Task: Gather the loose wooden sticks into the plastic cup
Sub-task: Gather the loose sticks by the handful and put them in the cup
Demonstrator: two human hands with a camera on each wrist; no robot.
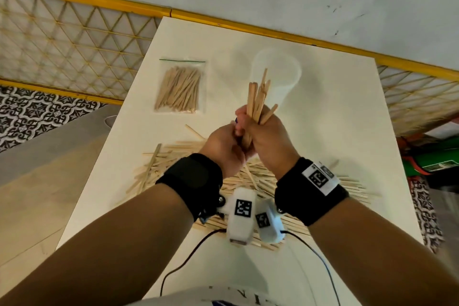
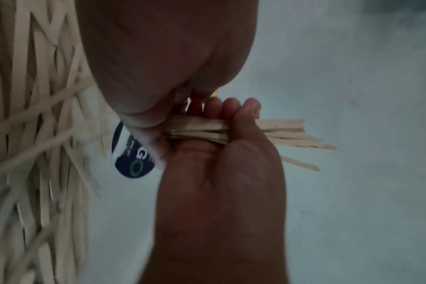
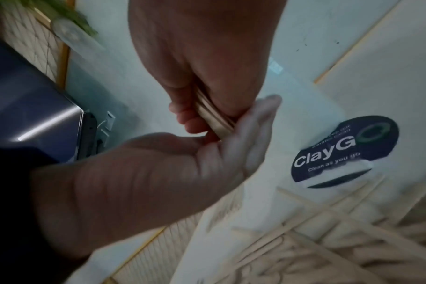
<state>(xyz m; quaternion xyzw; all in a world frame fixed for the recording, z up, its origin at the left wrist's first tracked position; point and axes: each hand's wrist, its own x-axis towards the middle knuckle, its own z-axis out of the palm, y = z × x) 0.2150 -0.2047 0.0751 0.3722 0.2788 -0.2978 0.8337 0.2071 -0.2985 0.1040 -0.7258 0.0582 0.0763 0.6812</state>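
Observation:
A bundle of wooden sticks [image 1: 258, 97] stands upright above the white table [image 1: 323, 112]. My right hand [image 1: 263, 129] grips it round the middle, fingers curled round the sticks [image 2: 287, 132]. My left hand [image 1: 227, 141] closes on the bundle's lower end, thumb on one side and fingers [image 3: 255, 134] along the other. The clear plastic cup [image 1: 283, 67] stands just beyond the hands, partly behind the stick tips. A large pile of loose sticks [image 1: 169, 164] lies on the table under both wrists, also seen as pale strips [image 2: 37, 134] in the left wrist view.
A zip bag of sticks [image 1: 180, 87] lies at the far left of the table. A dark round sticker [image 3: 341, 151] sits on the tabletop beside the pile. Two cables [image 1: 188, 253] run off the near edge. A yellow-framed lattice [image 1: 74, 40] stands beyond the far edge.

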